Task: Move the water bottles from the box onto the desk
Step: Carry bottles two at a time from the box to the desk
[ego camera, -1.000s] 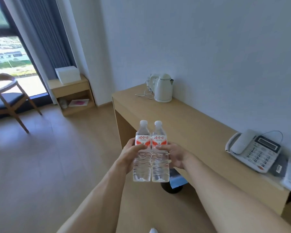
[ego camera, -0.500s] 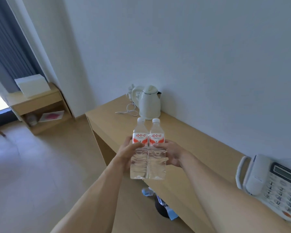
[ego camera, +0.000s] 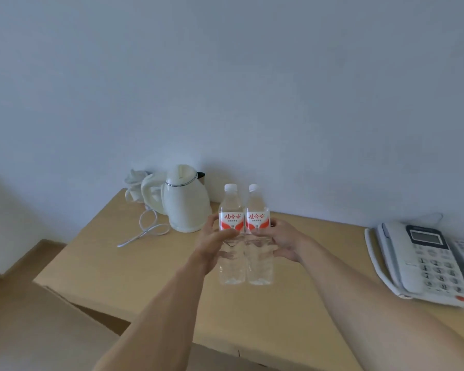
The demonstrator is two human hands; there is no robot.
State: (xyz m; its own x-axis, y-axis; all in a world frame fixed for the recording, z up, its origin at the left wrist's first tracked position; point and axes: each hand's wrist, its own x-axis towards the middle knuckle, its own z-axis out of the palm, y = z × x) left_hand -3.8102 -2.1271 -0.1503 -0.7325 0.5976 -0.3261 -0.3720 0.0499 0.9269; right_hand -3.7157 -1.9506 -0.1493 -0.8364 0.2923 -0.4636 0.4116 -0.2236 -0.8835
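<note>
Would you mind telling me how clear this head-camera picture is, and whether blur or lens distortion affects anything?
Head view: soft, even daylight with no harsh glare. The two water bottles, held between the left hand and right hand, are fairly sharp, their red labels clear. The telephone at the right edge is smeared. Wide-angle distortion bends the desk edges, and the kettle leans.

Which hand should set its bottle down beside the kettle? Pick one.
Left. The left hand grips the left bottle, the one nearer the kettle; the right hand holds the right bottle toward the phone.
</note>
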